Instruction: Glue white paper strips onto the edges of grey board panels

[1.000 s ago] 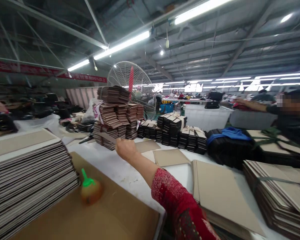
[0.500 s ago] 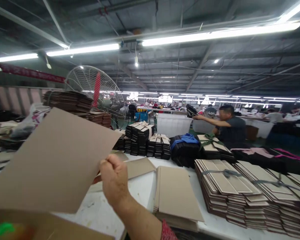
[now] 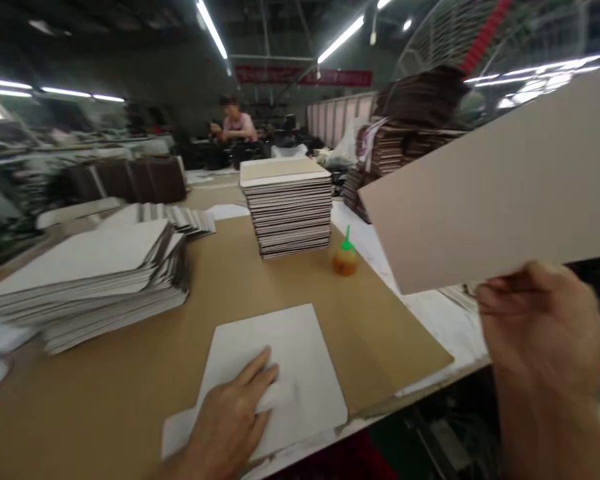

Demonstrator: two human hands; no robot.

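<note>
My right hand (image 3: 545,313) pinches the lower edge of a beige cardboard sheet (image 3: 500,180), held up at the right and tilted. On the work surface in front of me lies a white board (image 3: 300,347) with rounded corners. My left hand (image 3: 235,413) rests on this board, fingers stretched out and apart. A pale, blurred patch shows beside those fingers; I cannot make out what it is. Part of another white piece (image 3: 177,430) sticks out at the board's left, near my left wrist. Beneath them is a large brown cardboard sheet (image 3: 380,353).
A neat stack of boards (image 3: 295,213) stands farther back, with a small bottle (image 3: 345,259) with a green nozzle to its right. Looser white boards (image 3: 95,267) are piled at the left. Dark bundles and a fan (image 3: 445,40) stand at the back right. A person (image 3: 237,123) sits far behind.
My view has swung left, away from the bundled boards and the worker. The beige sheet in my right hand now appears at the right. My left hand has come into view on the white board.
</note>
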